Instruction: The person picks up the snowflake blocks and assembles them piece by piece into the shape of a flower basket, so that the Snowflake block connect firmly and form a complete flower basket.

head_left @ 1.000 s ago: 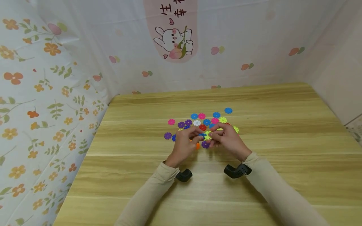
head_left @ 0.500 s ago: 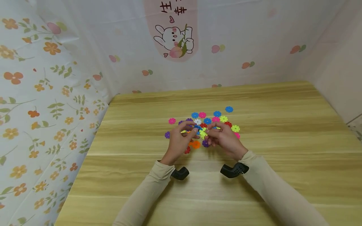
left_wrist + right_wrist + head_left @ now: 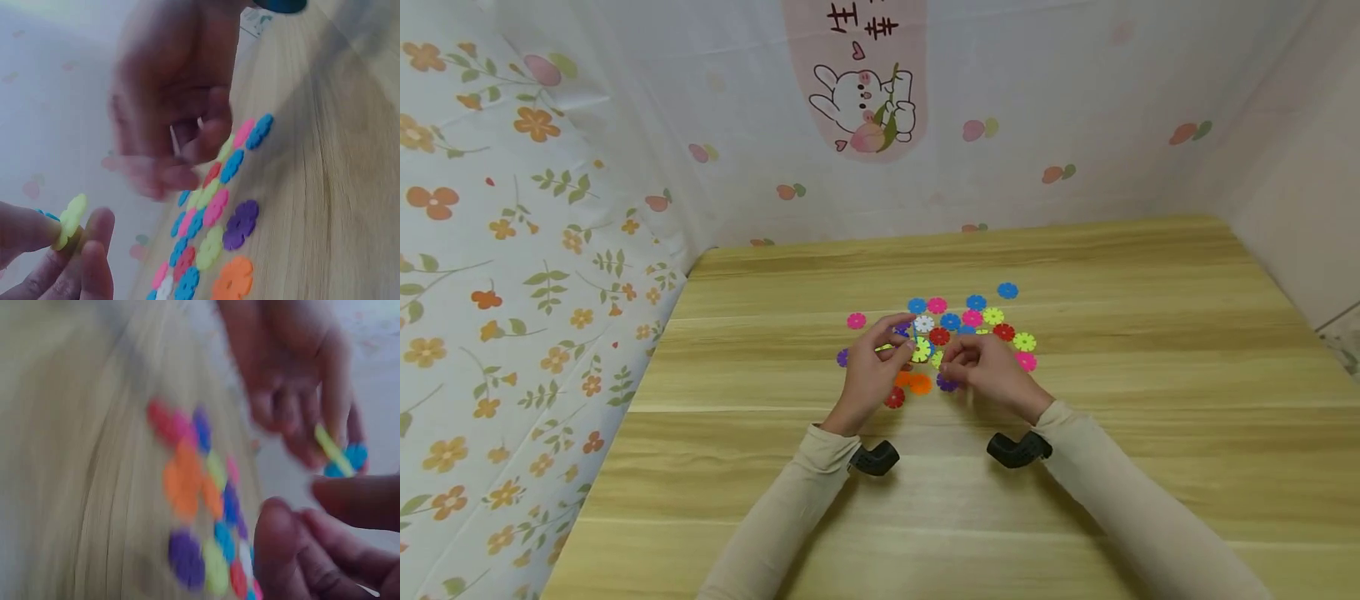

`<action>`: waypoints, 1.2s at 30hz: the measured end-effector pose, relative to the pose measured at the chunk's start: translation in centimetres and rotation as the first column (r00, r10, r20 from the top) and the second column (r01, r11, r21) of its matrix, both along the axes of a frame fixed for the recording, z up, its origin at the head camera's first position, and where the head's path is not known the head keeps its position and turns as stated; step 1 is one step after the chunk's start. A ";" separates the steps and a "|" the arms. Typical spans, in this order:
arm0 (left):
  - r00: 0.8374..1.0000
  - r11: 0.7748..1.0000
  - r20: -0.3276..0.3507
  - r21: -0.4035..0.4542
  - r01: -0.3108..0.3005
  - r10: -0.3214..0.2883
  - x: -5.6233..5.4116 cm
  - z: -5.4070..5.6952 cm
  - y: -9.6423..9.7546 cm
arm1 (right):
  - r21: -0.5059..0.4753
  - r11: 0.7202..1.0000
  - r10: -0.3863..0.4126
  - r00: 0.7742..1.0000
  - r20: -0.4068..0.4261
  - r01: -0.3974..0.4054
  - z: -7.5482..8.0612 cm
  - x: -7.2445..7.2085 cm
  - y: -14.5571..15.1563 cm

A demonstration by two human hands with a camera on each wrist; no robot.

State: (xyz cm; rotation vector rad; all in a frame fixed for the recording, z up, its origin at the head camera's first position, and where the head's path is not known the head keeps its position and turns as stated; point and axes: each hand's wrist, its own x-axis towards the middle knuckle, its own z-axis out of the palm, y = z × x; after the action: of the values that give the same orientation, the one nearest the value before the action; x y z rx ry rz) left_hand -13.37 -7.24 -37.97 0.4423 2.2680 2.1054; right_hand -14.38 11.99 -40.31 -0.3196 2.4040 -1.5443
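My left hand point(image 3: 871, 371) pinches a yellow-green notched snowflake disc point(image 3: 920, 350) joined crosswise to a blue disc point(image 3: 357, 455), held above the table between thumb and fingers. Just right of it, my right hand point(image 3: 997, 373) hovers with bent fingers; in the right wrist view a gap shows between its thumb and fingers, with nothing in it. Below the hands lie loose discs, among them a purple disc point(image 3: 241, 225), an orange disc point(image 3: 233, 280) and a red disc point(image 3: 894, 397). The hands hide part of this spread.
Several more discs lie flat behind the hands, including a white disc point(image 3: 923, 323), a pink disc point(image 3: 856, 321) and a far blue disc point(image 3: 1007, 290). They rest on a wood-grain table point(image 3: 760, 333). A printed curtain point(image 3: 730, 100) hangs along the back and left.
Both hands were together at the blue and yellow-green discs. My right hand has let go and drawn slightly apart, while my left hand has moved left with the joined pair.
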 end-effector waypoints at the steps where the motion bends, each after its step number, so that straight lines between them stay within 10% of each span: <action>1: 1.000 1.000 0.013 0.004 0.002 -0.002 -0.1 -0.3 -0.1 | 0.094 0.995 0.019 0.998 -0.054 -0.014 -0.3 -0.1 0.1; 7: 0.999 1.000 0.045 -0.003 0.022 -0.022 -0.8 -2.5 -0.3 | 0.505 0.862 0.101 0.966 -0.236 0.034 -1.2 -0.1 -0.6; 12: 0.997 0.997 0.055 -0.053 0.048 -0.045 0.2 -0.6 -0.2 | 0.579 0.812 0.134 0.944 -0.300 0.068 -1.5 -0.2 -1.3; 29: 0.995 0.992 0.047 -0.092 0.088 -0.084 0.6 0.4 0.2 | 0.121 0.990 0.092 0.974 -0.207 -0.068 -0.9 -1.1 1.2; 36: 0.995 0.986 0.044 -0.140 0.091 -0.086 0.6 0.7 0.4 | -0.071 0.997 0.015 0.970 -0.243 -0.033 0.3 -1.1 1.0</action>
State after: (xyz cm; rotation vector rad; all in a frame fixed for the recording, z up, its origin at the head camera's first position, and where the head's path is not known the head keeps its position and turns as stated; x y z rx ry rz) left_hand -12.77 -6.83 -37.29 0.4832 2.3110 1.8801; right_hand -15.50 12.99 -39.98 -0.5820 2.5136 -1.6738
